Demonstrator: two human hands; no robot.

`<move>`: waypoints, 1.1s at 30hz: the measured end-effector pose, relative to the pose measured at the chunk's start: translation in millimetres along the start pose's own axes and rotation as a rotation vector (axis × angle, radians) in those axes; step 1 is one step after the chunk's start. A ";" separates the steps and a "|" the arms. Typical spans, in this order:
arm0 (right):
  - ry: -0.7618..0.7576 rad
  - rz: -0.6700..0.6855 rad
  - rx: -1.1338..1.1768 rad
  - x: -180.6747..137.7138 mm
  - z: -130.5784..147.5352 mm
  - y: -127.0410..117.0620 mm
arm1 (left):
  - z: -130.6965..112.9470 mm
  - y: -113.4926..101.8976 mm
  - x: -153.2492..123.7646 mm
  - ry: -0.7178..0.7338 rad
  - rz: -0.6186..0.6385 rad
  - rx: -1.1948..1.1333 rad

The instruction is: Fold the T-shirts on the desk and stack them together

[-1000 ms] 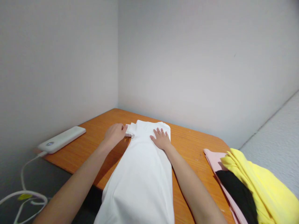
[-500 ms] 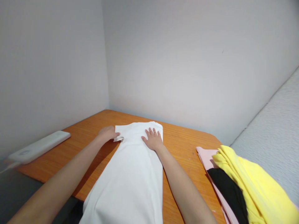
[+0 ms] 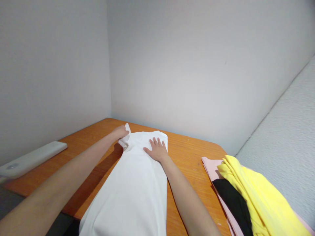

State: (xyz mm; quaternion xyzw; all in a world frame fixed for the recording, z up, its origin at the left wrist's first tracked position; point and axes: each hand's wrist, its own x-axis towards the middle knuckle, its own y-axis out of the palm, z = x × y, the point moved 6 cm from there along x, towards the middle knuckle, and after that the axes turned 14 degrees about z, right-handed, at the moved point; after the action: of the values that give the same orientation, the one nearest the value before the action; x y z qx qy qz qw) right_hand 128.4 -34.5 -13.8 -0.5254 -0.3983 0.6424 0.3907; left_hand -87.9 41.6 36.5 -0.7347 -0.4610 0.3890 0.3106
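A white shirt (image 3: 133, 190) lies lengthwise on the wooden table, folded narrow, its near end hanging over the front edge. My left hand (image 3: 121, 131) grips the sleeve at the far left corner and holds it lifted off the table, with the cloth bunched below the fingers. My right hand (image 3: 157, 149) rests flat on the upper right part of the shirt, fingers spread.
Folded clothes are piled at the right: a yellow garment (image 3: 258, 193) over a black one (image 3: 232, 200) and a pink one (image 3: 211, 167). A long white power strip-like bar (image 3: 36, 157) lies along the left wall. Walls enclose the wooden table (image 3: 187, 154).
My left hand has raised the sleeve from the tabletop, and its cloth now stands up and creases. The right hand stays pressed on the shirt. The view has shifted slightly.
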 end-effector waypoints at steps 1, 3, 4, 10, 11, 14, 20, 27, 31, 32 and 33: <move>-0.003 -0.035 0.058 0.8 -2.1 -1.5 | -12.8 -2.2 -1.4 0.041 -0.012 0.010; 0.007 -0.132 0.217 2.1 -9.8 -6.8 | -41.9 -1.0 -8.2 0.174 -0.015 0.026; 0.018 -0.180 0.293 2.7 -14.9 -9.8 | -56.0 2.2 -14.0 0.256 -0.003 0.032; 0.044 -0.290 0.413 4.3 -30.5 -19.3 | -73.3 41.2 -66.5 0.576 0.142 0.131; 0.031 -0.285 0.404 4.0 -28.8 -19.1 | -64.8 49.2 -73.3 0.594 0.167 0.156; -0.026 -0.198 0.268 3.0 -17.0 -14.2 | -34.5 72.0 -84.7 0.623 0.225 0.243; -0.024 -0.055 0.003 3.4 -5.1 -4.4 | -8.8 93.3 -80.3 0.647 0.212 0.367; -0.075 -0.287 -0.073 -14.8 4.6 -32.5 | -28.0 68.9 -125.4 0.585 -0.128 0.458; -0.146 -0.434 -0.033 -74.7 7.0 -54.7 | 7.2 62.3 -233.6 0.479 -0.386 0.083; -0.169 -0.449 0.001 -98.2 9.1 -59.2 | 25.3 67.0 -261.8 0.420 -0.429 -0.043; -0.185 -0.456 0.046 -124.7 12.1 -63.0 | 44.6 74.6 -287.1 0.348 -0.452 -0.150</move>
State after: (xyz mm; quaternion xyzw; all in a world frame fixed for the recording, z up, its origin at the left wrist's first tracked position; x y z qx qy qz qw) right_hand 139.4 -126.8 91.3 -0.3518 -0.5261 0.5919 0.4991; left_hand -171.9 -246.4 35.1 -0.6900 -0.5802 0.1429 0.4085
